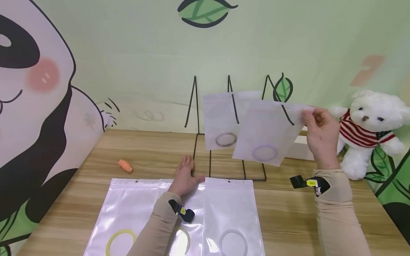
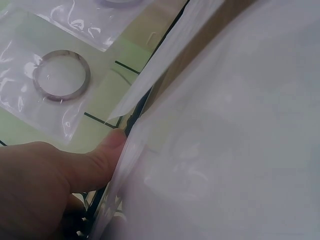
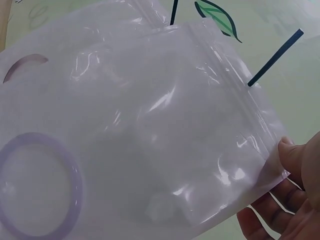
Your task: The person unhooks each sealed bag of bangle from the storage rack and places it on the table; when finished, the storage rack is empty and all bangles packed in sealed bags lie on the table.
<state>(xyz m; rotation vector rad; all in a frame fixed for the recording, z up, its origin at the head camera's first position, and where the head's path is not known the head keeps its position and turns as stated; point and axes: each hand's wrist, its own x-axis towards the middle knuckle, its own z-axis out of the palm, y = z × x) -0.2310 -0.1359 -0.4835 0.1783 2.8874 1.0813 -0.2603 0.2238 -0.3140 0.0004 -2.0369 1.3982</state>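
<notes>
My right hand (image 1: pixel 322 133) pinches the top right corner of a white zip bag (image 3: pixel 150 135) with a lilac bangle (image 3: pixel 76 185) inside. This bag hangs tilted on the right hook of a black wire rack (image 1: pixel 196 106). A second zip bag (image 1: pixel 217 117), holding a brownish bangle (image 2: pixel 86 70), is on the middle hook. The left hook bears no bag. Low down, my left hand (image 1: pixel 185 177) rests at the rack's front left base corner, fingers extended and thumb touching the base wire, beside the bags on the table.
Overlapping zip bags (image 1: pixel 230 206) lie at the front of the wooden table (image 1: pixel 294 209), with a yellow bangle (image 1: pixel 109 243) in the left one. An orange toy piece (image 1: pixel 125 166) lies left. A white box (image 1: pixel 301 149) and a teddy bear (image 1: pixel 368 121) are at right.
</notes>
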